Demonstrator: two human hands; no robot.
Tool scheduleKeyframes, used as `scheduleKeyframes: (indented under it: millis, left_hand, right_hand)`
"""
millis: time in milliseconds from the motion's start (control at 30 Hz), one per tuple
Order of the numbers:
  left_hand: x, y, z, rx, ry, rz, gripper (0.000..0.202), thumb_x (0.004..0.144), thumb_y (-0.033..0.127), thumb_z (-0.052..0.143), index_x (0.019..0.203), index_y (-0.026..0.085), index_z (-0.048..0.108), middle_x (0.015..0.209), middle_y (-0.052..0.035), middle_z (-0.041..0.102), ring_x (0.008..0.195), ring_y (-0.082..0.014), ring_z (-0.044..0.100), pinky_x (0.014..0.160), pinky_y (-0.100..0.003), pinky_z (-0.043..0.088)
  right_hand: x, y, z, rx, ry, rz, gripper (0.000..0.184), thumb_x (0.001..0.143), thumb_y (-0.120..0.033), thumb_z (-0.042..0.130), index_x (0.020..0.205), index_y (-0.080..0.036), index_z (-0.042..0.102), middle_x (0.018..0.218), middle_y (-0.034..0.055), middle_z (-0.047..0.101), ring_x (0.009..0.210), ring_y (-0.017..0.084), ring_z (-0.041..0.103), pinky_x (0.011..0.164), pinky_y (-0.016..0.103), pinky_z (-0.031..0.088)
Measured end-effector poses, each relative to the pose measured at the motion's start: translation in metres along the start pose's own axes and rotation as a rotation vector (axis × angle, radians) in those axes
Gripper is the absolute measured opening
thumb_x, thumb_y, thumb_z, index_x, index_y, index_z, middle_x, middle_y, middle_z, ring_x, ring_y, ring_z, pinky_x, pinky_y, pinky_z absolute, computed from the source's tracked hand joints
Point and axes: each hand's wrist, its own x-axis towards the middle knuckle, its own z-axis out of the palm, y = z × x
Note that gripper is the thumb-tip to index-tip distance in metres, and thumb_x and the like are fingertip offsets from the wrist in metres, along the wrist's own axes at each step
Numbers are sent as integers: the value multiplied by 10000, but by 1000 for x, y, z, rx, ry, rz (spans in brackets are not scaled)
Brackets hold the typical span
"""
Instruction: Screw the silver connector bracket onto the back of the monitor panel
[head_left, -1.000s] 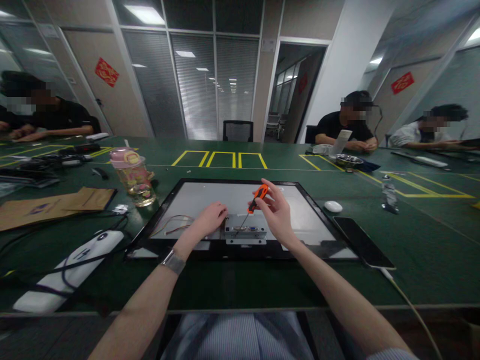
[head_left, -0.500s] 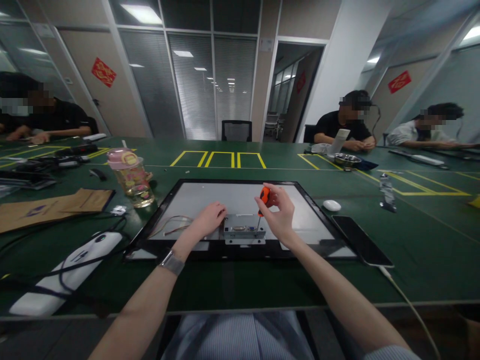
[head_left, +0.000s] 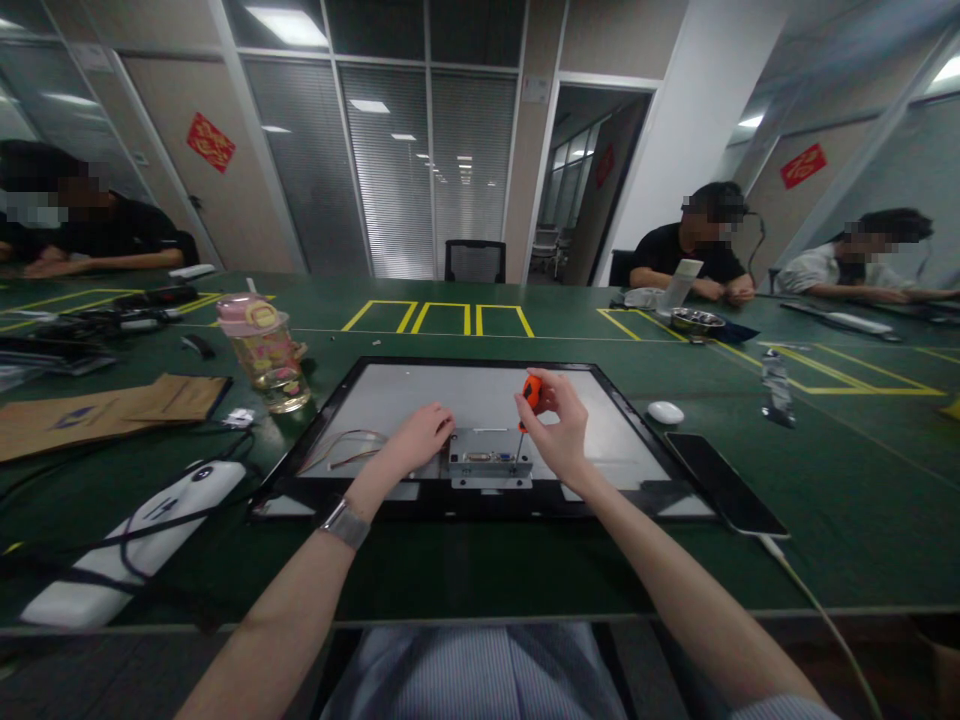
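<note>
Forward, downward view from head height

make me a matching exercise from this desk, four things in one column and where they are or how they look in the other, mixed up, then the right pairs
Things
1. screwdriver
2. phone
3. bottle
4. metal box

Places and looks
A. grey, sitting on the panel
B. pink-topped, left of the panel
C. orange and black, held in the right hand
D. dark-faced, lying to the right of the panel

Right pairs: 1-C, 2-D, 3-B, 4-A
</note>
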Motion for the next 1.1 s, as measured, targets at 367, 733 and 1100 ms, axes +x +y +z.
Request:
scheduleKeyframes:
  millis: [367, 733, 1100]
  left_hand:
    - [0, -1, -1, -9, -5, -17, 267, 934, 261, 380, 893, 162, 625, 928, -77, 607, 896, -202, 570, 839, -325, 437]
    - [-1, 0, -2, -9, -9, -5, 274, 936, 264, 372, 879, 161, 619, 919, -81, 603, 876, -205, 563, 829, -338, 441]
    - [0, 0, 0, 13, -14, -14, 277, 937, 266, 370, 873, 158, 618, 913, -82, 608, 885, -208, 567, 824, -329, 441]
  right_hand:
    - [22, -8, -6, 840, -202, 483, 101, 833, -319, 607, 833, -232, 658, 754, -13, 578, 695, 133, 563, 883, 371, 482]
    - [25, -6, -12, 689, -241, 391, 233, 804, -420, 657, 697, -225, 591, 761, -7, 568, 756, 155, 584, 949, 448, 467]
    - [24, -10, -10, 623, -225, 323, 281, 829, -461, 615, 685, -223, 575, 788, 14, 587, 834, 185, 602, 941, 447, 468]
